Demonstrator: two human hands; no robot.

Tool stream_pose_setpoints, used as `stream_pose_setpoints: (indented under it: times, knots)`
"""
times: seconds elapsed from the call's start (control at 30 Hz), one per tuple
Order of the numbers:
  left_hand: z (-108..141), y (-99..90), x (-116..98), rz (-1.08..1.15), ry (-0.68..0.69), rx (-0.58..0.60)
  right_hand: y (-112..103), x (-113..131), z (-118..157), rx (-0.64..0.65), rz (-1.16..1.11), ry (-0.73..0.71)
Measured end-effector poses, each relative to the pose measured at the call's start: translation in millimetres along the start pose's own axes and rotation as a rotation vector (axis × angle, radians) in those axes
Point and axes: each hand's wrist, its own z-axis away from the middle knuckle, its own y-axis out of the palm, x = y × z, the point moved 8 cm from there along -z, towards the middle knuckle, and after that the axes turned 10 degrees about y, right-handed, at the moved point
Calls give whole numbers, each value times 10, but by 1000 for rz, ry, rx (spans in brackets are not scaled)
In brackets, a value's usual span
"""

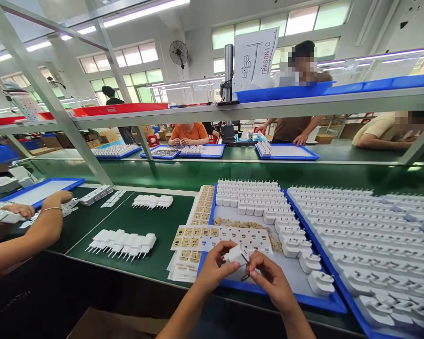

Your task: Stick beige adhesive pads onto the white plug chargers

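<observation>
A white plug housing (pixel 237 254) is gripped in my left hand (pixel 217 266), with its slotted end turned toward the right. My right hand (pixel 270 278) pinches a small dark piece (pixel 245 277) at the edge of that housing. Both hands are over the front edge of a blue tray (pixel 318 301), which holds rows of white housings (pixel 289 240) on its far and right sides. Just beyond my hands lies a perforated white sheet (pixel 233 238) with tan stickers (pixel 189 242) at its left part. More sticker sheets (pixel 201 207) are stacked beside the tray.
On the green table (pixel 127 219), two groups of white plugs (pixel 122 242) lie to the left. Another full tray (pixel 367 245) stands at the right. A co-worker's arm (pixel 45 226) reaches in at far left. A metal shelf (pixel 198 112) crosses above.
</observation>
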Motion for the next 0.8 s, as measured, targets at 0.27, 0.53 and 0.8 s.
stream_pose_setpoints:
  times: [0.27, 0.53, 0.8]
  knots:
    - [78, -10, 22, -168, 27, 55, 26, 46, 6, 25, 17, -15]
    - [85, -45, -34, -155, 88, 32, 71, 5, -10, 63, 36, 28]
    - [110, -23, -87, -177, 173, 45, -45, -137, -6, -76, -138, 40]
